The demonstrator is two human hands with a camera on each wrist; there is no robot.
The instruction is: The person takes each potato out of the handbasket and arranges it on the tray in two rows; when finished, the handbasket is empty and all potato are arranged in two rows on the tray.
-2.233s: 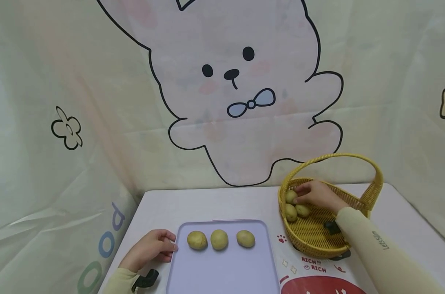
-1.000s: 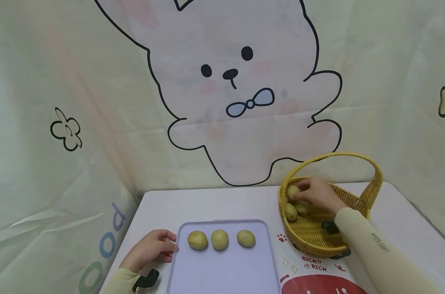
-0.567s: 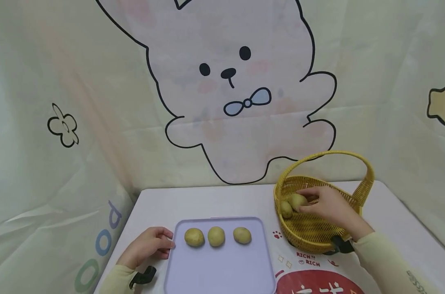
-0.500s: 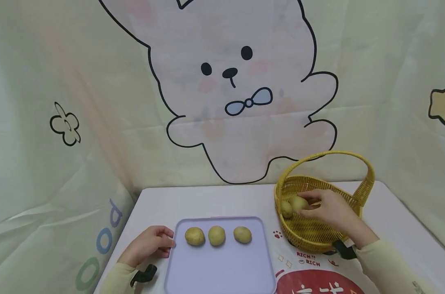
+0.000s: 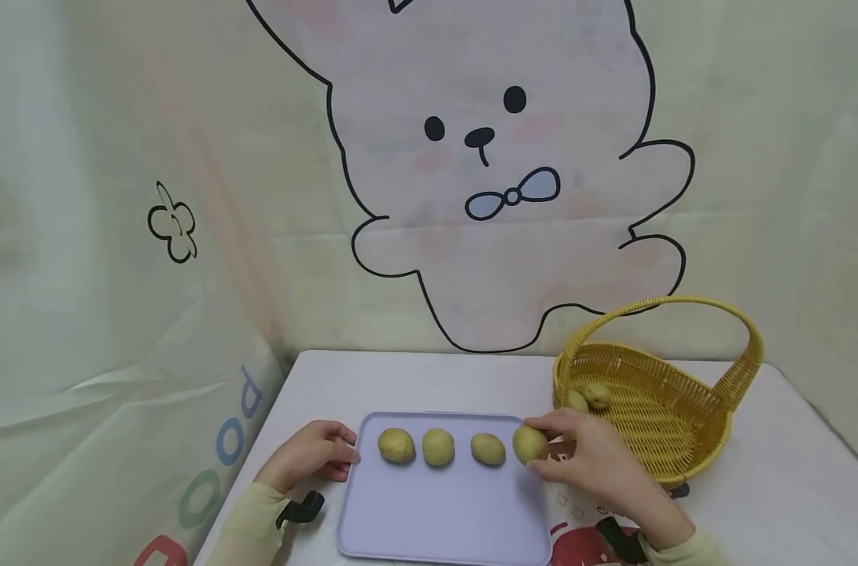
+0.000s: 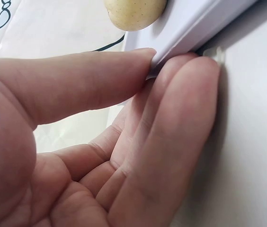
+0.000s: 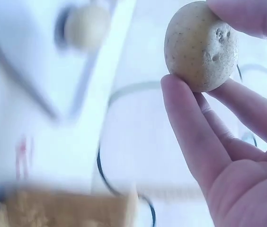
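My right hand (image 5: 594,460) pinches a potato (image 5: 530,445) between thumb and fingers over the right edge of the lavender tray (image 5: 443,519). The right wrist view shows the same potato (image 7: 200,46) at the fingertips, its skin pitted. On the tray sits a row of three potatoes: a left one (image 5: 396,446), a middle one (image 5: 438,447) and a right one (image 5: 488,449). At the tray's left side, my left hand (image 5: 314,454) holds the rim, with thumb (image 6: 91,85) on top and fingers along the outer side. Two potatoes (image 5: 596,395) show in the yellow wicker basket (image 5: 672,424).
The basket stands at the table's right, its tall handle (image 5: 743,369) arching above it. A printed sheet with red lettering (image 5: 577,546) lies under the right forearm. A cartoon curtain (image 5: 499,275) hangs behind the white table (image 5: 429,381).
My right hand has taken a potato out of the basket and carried it left and nearer to the tray's right edge. My left hand stays at the tray. The head view has shifted slightly.
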